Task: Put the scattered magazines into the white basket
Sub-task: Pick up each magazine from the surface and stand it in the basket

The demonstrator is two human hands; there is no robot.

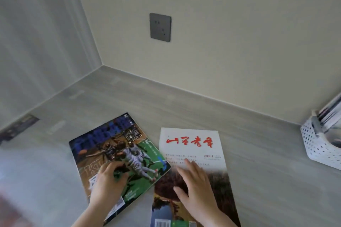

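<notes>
— So, where are the magazines?
— Two lie flat on the tabletop point(258, 153), low in the frame. The dark magazine point(110, 149) sits lower centre-left, turned at an angle; the white magazine point(191, 151) with red lettering lies just right of it, their edges touching or nearly so.
— And the hands?
— The left hand point(108, 180) rests on the dark magazine, fingers curled in with the thumb close to them. The right hand point(193, 184) lies flat on the white magazine, fingers spread.
— The basket?
— The basket point(317, 143), white and perforated, stands at the right edge, well apart from both, with several magazines already standing in it.
— Anything else?
— A grey socket point(160, 27) on the wall, upper centre.
</notes>
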